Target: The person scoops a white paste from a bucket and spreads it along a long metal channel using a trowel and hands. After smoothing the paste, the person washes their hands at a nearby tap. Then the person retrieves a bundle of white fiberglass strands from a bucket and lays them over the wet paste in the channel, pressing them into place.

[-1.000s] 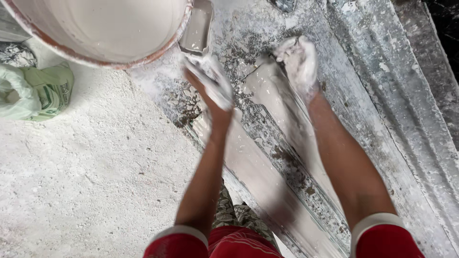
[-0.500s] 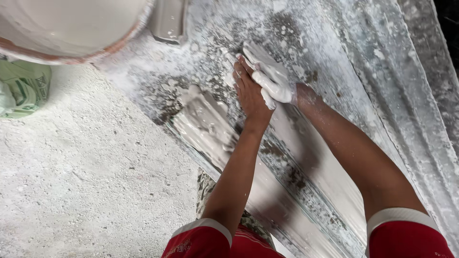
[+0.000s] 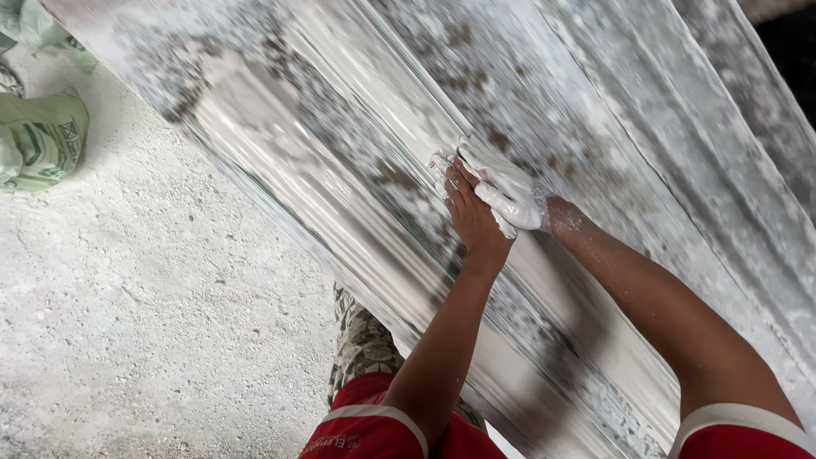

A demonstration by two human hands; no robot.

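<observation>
A long white plaster moulding with ridges and grooves runs slantwise from the upper left to the lower right. It is wet and blotched with dark specks. My left hand lies flat on its middle ridge, fingers together and tipped with white plaster. My right hand is coated all over in wet white plaster and rests against and partly over my left fingers, pressed on the same ridge. The thick coating hides how its fingers are set. Both forearms reach up from red sleeves at the bottom.
A green-and-white sack lies on the dusty white floor at the left. My patterned trouser leg stands close against the moulding's near edge. More ridged, plaster-crusted surface stretches to the right.
My hands, apart a second ago, have come together and slid along the moulding. The view has shifted, and the large white bucket has left the picture.
</observation>
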